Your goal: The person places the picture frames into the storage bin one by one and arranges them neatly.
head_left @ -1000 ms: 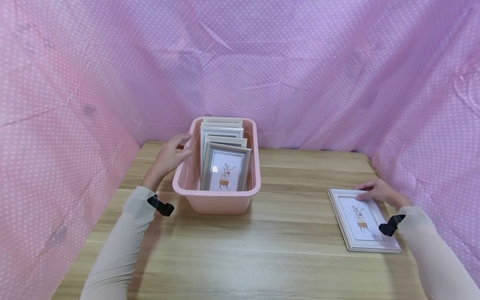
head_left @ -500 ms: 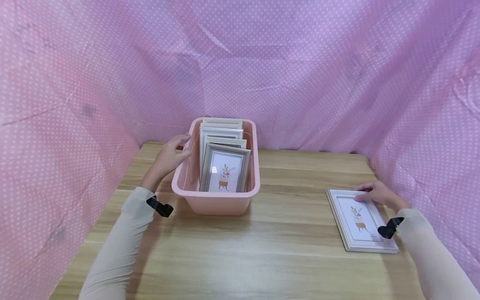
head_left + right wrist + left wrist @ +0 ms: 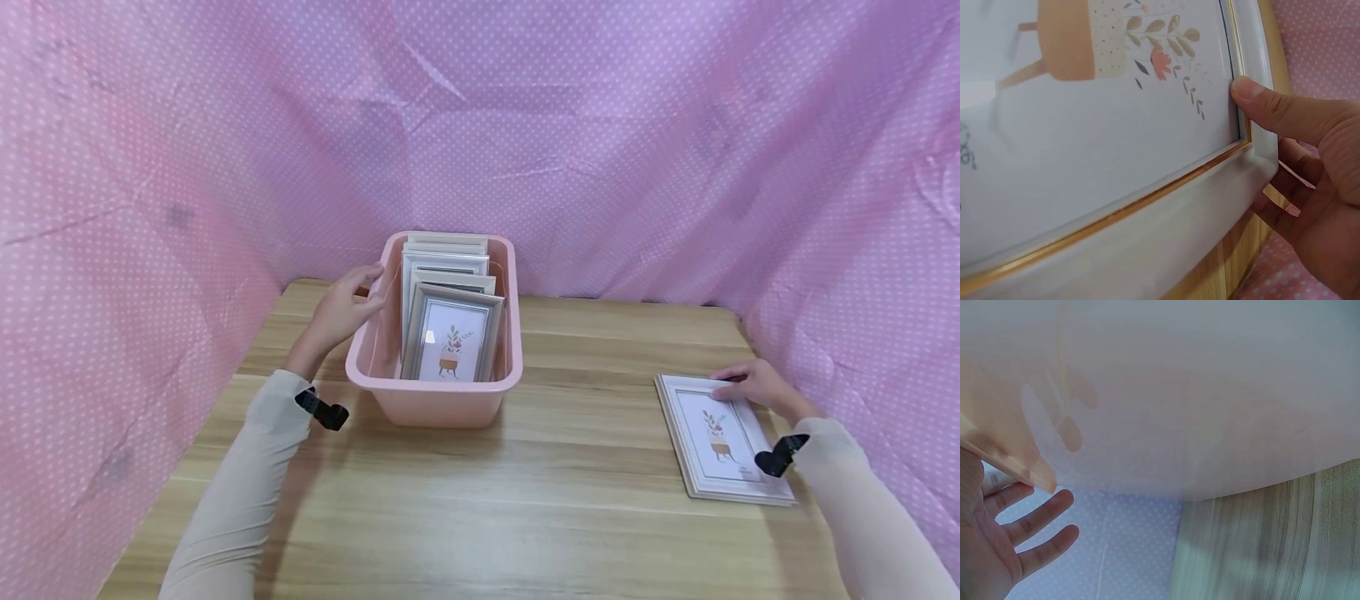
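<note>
My left hand is at the left rim of a pink plastic tub, its thumb and index fingertip touching the edge. In the left wrist view the other fingers spread fairly straight outside the tub wall. Several framed pictures stand inside, the front one a grey-beige picture frame with a potted-plant print. At the right, my right hand pinches the far edge of a white picture frame lying on a low stack. Its thumb presses the front; the other fingers curl beneath the edge.
Behind the front frame in the tub, a white frame and others lean in a row. The wooden table carries tub and stack. Pink dotted cloth hangs round the back and sides.
</note>
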### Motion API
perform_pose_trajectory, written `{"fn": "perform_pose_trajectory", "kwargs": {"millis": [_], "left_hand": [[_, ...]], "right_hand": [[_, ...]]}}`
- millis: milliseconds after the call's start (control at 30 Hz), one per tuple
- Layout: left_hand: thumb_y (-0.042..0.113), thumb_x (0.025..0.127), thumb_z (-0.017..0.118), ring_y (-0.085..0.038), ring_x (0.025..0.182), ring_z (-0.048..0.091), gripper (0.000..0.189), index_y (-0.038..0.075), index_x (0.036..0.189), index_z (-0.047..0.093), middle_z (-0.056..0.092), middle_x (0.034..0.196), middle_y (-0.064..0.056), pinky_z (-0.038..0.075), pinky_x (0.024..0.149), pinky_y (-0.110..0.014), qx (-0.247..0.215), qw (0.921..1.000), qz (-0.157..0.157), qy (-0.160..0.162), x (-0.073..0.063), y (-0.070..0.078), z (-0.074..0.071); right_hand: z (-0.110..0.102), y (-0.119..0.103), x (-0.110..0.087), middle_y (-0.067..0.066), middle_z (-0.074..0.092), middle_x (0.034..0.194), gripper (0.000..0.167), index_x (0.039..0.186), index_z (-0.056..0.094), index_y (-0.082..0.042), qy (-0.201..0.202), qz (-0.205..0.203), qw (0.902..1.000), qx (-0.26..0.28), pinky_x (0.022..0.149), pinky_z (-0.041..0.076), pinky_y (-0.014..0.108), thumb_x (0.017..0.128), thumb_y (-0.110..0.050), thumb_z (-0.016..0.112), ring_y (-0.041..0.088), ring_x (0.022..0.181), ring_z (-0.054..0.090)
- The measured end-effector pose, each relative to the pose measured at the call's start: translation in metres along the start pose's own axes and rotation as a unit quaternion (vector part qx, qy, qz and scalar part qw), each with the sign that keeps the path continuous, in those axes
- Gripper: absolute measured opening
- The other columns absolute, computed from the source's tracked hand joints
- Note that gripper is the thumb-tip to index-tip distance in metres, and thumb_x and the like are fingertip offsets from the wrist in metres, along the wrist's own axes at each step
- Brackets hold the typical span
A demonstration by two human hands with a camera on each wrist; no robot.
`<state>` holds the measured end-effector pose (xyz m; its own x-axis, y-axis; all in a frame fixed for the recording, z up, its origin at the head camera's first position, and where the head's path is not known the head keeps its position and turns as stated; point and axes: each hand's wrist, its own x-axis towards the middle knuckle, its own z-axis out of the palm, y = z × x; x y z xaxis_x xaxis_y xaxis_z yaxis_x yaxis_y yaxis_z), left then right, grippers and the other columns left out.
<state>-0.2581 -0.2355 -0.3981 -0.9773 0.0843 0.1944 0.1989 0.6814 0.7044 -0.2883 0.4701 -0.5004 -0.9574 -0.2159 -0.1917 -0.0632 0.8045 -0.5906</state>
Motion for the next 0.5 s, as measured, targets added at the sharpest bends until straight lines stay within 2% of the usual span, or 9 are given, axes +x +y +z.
{"fn": "perform_pose_trajectory", "kwargs": {"millis": [233,500], "left_hand": [[0.020,0.098,0.059,-0.039,0.122,0.058,0.058,0.007,0.153,0.046,0.043,0.160,-0.014,0.056,0.095,-0.053,0.000,0.9999,-0.008,0.010,-0.009,0.004,0.006],[0.019,0.098,0.059,-0.039,0.123,0.058,0.058,0.008,0.153,0.045,0.042,0.160,-0.013,0.056,0.095,-0.053,-0.001,0.9997,-0.015,0.018,-0.021,0.011,0.010]], "right_hand": [[-0.007,0.010,0.001,0.015,0.078,0.100,0.044,0.111,0.074,0.009,0.010,-0.005,0.9999,-0.005,0.068,0.044,0.013,0.081,-0.020,0.086,-0.004,0.077,0.053],[-0.014,0.016,0.005,0.012,0.079,0.100,0.045,0.114,0.073,0.008,0.000,-0.017,0.9998,-0.007,0.071,0.043,0.009,0.083,-0.023,0.085,-0.007,0.081,0.055]]}}
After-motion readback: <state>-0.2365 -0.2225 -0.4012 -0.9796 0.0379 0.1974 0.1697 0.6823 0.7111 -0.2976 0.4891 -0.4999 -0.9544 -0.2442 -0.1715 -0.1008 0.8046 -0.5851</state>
